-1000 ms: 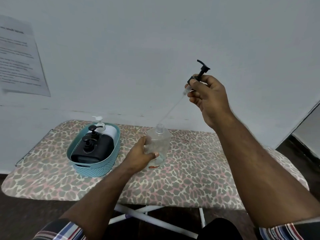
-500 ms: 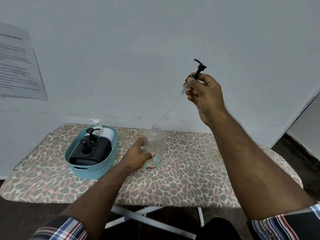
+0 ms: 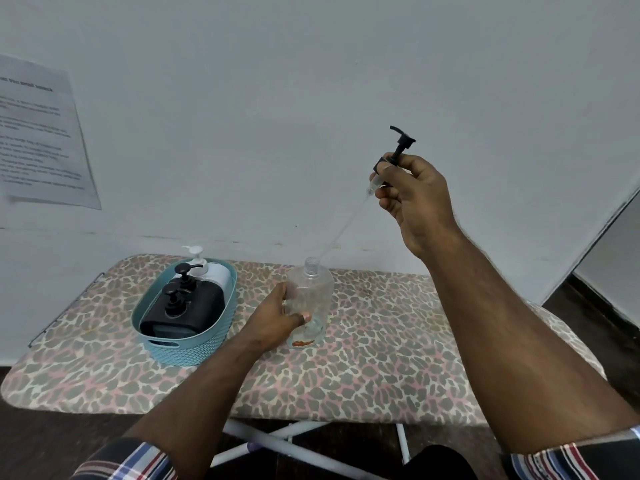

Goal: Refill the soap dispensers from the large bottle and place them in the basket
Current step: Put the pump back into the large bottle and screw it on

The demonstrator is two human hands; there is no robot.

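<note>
A clear, nearly empty large bottle (image 3: 313, 292) stands upright in the middle of the ironing board (image 3: 381, 368), its neck open. My left hand (image 3: 277, 320) grips its left side. My right hand (image 3: 412, 195) is raised up and to the right, holding a black pump head (image 3: 398, 147) whose thin clear tube (image 3: 343, 230) slants down to the bottle's mouth. At the left, a teal basket (image 3: 194, 348) holds two black pump dispensers (image 3: 187, 306) and a white one (image 3: 211, 271).
The board has a leopard-print cover and stands against a white wall, with white legs (image 3: 277, 441) below. A printed sheet of paper (image 3: 38, 140) hangs on the wall at left. A dark floor and a doorway edge (image 3: 595, 237) lie at right.
The view has shifted slightly. My right hand still holds the pump high, with the tube's tip near the bottle's mouth; my left hand stays on the bottle.
</note>
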